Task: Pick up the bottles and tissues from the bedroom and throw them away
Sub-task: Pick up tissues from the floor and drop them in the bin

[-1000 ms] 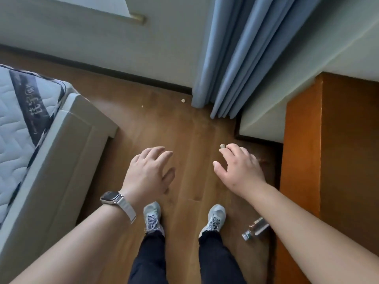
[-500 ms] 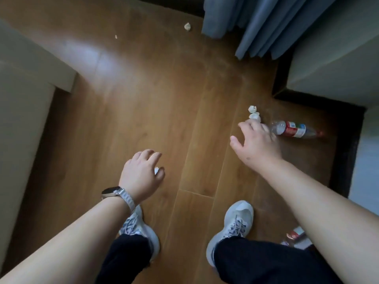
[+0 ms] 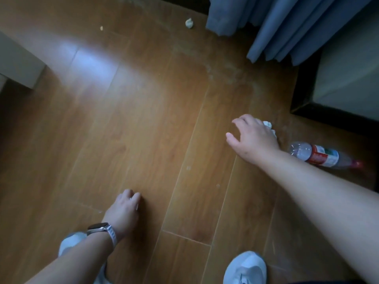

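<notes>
Lying on its side on the wooden floor is a clear plastic bottle (image 3: 320, 155) with a red and white label, just right of my right wrist. Crumpled white tissues (image 3: 268, 125) peek out from behind my right hand (image 3: 252, 138), which hovers over them with thumb and fingers spread; I cannot tell whether it touches them. Another tissue ball (image 3: 189, 23) lies far off by the curtain. My left hand (image 3: 125, 208), with a watch on its wrist, hangs low with curled fingers. A small pale bit shows at its fingertips, but I cannot tell if it is held.
A blue curtain (image 3: 266, 21) hangs at the top right beside a wall corner with a dark baseboard (image 3: 303, 99). The bed frame's corner (image 3: 18, 64) sits at the left. My white shoes (image 3: 246, 267) stand at the bottom. A tiny crumb (image 3: 101, 28) lies far off.
The view has tipped down and closer to the floor. My right hand has moved over the tissues, covering most of them. My left hand's fingers have curled more.
</notes>
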